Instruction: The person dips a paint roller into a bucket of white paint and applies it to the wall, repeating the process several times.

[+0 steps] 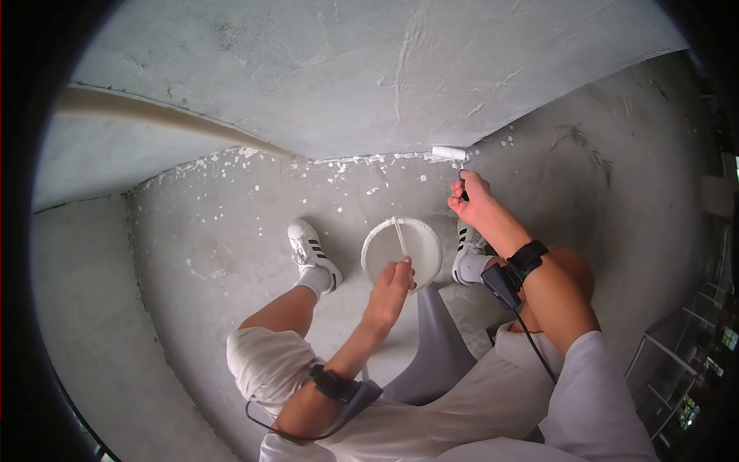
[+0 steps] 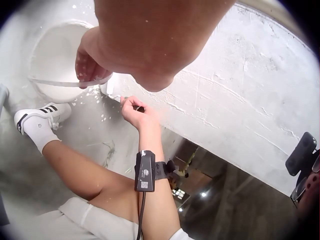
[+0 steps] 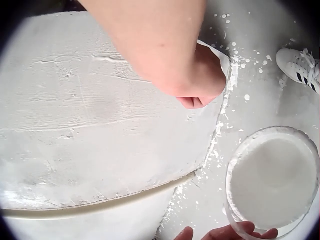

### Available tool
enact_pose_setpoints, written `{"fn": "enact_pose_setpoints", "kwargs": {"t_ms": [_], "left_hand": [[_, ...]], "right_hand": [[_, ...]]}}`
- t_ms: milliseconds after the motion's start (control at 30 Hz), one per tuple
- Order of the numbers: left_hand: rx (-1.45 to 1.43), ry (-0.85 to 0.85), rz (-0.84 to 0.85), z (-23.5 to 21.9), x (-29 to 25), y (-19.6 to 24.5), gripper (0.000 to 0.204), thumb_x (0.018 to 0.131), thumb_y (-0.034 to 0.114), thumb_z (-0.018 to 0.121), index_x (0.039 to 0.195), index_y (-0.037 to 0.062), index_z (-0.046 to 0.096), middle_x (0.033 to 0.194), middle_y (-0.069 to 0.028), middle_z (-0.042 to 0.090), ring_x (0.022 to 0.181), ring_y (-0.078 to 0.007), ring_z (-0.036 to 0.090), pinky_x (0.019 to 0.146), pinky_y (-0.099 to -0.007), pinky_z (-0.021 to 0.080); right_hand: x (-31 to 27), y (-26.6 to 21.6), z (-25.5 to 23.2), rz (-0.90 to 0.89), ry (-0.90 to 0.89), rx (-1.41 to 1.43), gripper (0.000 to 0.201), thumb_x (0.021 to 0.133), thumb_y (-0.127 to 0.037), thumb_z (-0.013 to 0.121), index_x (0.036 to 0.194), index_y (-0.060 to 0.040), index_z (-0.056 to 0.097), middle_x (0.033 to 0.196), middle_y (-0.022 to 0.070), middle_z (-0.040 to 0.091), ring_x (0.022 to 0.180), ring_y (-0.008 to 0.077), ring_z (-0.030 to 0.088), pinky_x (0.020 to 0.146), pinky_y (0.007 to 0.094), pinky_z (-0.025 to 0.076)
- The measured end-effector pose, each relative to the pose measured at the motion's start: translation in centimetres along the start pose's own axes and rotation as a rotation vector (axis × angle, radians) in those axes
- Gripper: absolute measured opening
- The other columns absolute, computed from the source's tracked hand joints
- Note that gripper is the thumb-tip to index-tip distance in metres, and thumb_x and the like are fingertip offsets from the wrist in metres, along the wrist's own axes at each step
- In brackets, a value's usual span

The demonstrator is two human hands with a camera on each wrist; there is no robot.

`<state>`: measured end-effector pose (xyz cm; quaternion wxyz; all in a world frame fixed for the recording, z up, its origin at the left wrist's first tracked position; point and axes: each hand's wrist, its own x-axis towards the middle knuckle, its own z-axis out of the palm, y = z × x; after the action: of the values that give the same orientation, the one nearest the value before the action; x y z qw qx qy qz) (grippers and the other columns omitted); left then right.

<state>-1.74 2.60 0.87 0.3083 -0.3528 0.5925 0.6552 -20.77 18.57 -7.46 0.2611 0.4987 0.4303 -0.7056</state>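
The left hand curls its fingers round the handle of a white bucket on the floor between the feet. White paint shows inside it, and paint coats its rim. In the left wrist view, the handle passes through the curled fingers. My right hand grips the dark handle of a paint roller. The roller's white sleeve lies along the foot of the wall, where it meets the floor. In the right wrist view, the right hand mostly hides the roller.
The grey wall has streaks of white paint. A pale pipe runs down it to the floor on the left. White drips dot the floor. Shoes stand on both sides of the bucket, and a grey stool is behind it.
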Motion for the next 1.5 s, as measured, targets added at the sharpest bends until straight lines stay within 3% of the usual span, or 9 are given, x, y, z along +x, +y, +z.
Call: {"fn": "enact_pose_setpoints", "kwargs": {"t_ms": [167, 267, 567, 867, 967, 1067, 1167, 1267, 1500], "left_hand": [[0.018, -0.015, 0.016, -0.1, 0.2, -0.3, 0.053, 0.094, 0.05, 0.041, 0.102, 0.0006, 0.057, 0.09, -0.0096, 0.061, 0.091, -0.0195, 0.06, 0.082, -0.0326, 0.043], [0.003, -0.028, 0.016, 0.1, -0.2, 0.1, 0.053, 0.095, 0.05, 0.04, 0.102, 0.0007, 0.057, 0.089, -0.0092, 0.061, 0.091, -0.0187, 0.059, 0.082, -0.0326, 0.043], [-0.009, -0.019, -0.017, -0.8, -0.3, -0.8, 0.052, 0.096, 0.049, 0.04, 0.102, 0.0, 0.057, 0.089, -0.0082, 0.059, 0.089, -0.0188, 0.058, 0.082, -0.0328, 0.042], [-0.052, 0.026, 0.011, -1.1, -1.1, -0.2, 0.054, 0.096, 0.049, 0.04, 0.102, -0.0013, 0.057, 0.09, -0.0085, 0.058, 0.088, -0.0199, 0.058, 0.081, -0.0338, 0.043], [-0.021, 0.016, 0.056, -1.3, -1.4, 0.2, 0.052, 0.096, 0.048, 0.041, 0.102, -0.0011, 0.057, 0.09, -0.0085, 0.059, 0.089, -0.0201, 0.058, 0.081, -0.0333, 0.043], [-0.022, 0.025, 0.01, -1.6, -1.3, 0.1, 0.052, 0.095, 0.048, 0.04, 0.102, -0.0006, 0.057, 0.091, -0.0084, 0.059, 0.091, -0.0203, 0.058, 0.082, -0.0327, 0.042], [-0.036, 0.029, 0.017, -1.6, -1.3, -0.2, 0.052, 0.095, 0.049, 0.041, 0.102, 0.0001, 0.057, 0.092, -0.0083, 0.059, 0.092, -0.0201, 0.059, 0.082, -0.0324, 0.042], [-0.029, 0.011, 0.026, -1.6, -1.5, -0.5, 0.051, 0.094, 0.049, 0.042, 0.102, 0.0006, 0.057, 0.094, -0.008, 0.058, 0.092, -0.0198, 0.059, 0.082, -0.0326, 0.042], [-0.02, 0.007, 0.0, -1.3, -1.2, -1.2, 0.052, 0.095, 0.05, 0.041, 0.102, 0.0015, 0.056, 0.092, -0.0075, 0.058, 0.089, -0.0201, 0.06, 0.081, -0.0322, 0.042]], "right_hand": [[0.4, -0.3, -0.2, 0.007, 0.014, -0.045, 0.009, 0.089, -0.013, 0.05, 0.088, -0.0078, 0.042, 0.069, 0.0053, 0.047, 0.054, 0.0136, 0.039, 0.048, 0.0304, 0.033], [-0.1, 0.2, 1.0, 0.033, -0.071, -0.094, 0.01, 0.09, -0.014, 0.051, 0.092, -0.0082, 0.043, 0.071, 0.0059, 0.05, 0.054, 0.0133, 0.041, 0.048, 0.0305, 0.034], [0.6, 2.3, 3.9, 0.204, -0.127, -0.017, 0.01, 0.091, -0.014, 0.051, 0.092, -0.009, 0.043, 0.07, 0.0054, 0.05, 0.053, 0.0109, 0.042, 0.049, 0.0292, 0.035], [-1.2, 3.5, 5.4, 0.072, -0.183, -0.038, 0.012, 0.094, -0.014, 0.053, 0.088, -0.0076, 0.044, 0.066, -0.0007, 0.048, 0.049, 0.006, 0.037, 0.047, 0.0234, 0.031], [-1.1, 3.4, 4.8, 0.097, -0.187, -0.008, 0.013, 0.094, -0.015, 0.053, 0.09, -0.0055, 0.045, 0.064, -0.0017, 0.046, 0.048, 0.0053, 0.036, 0.047, 0.0232, 0.03], [-0.7, 3.3, 4.1, 0.153, -0.246, 0.009, 0.014, 0.094, -0.016, 0.052, 0.086, -0.0117, 0.042, 0.065, -0.0024, 0.045, 0.05, 0.0066, 0.035, 0.047, 0.0258, 0.031], [-1.3, 3.1, 3.8, 0.153, -0.27, 0.03, 0.015, 0.094, -0.016, 0.053, 0.085, -0.0115, 0.042, 0.065, -0.0024, 0.045, 0.049, 0.0064, 0.035, 0.047, 0.0257, 0.031], [-3.4, 3.0, 3.9, 0.083, -0.268, -0.008, 0.016, 0.095, -0.018, 0.053, 0.094, -0.0034, 0.047, 0.064, -0.0036, 0.046, 0.048, 0.0046, 0.035, 0.047, 0.0223, 0.029], [-5.2, 2.9, 3.1, 0.069, -0.302, -0.023, 0.014, 0.095, -0.018, 0.053, 0.092, -0.0059, 0.047, 0.065, -0.003, 0.046, 0.049, 0.0053, 0.034, 0.047, 0.0228, 0.029]]}}
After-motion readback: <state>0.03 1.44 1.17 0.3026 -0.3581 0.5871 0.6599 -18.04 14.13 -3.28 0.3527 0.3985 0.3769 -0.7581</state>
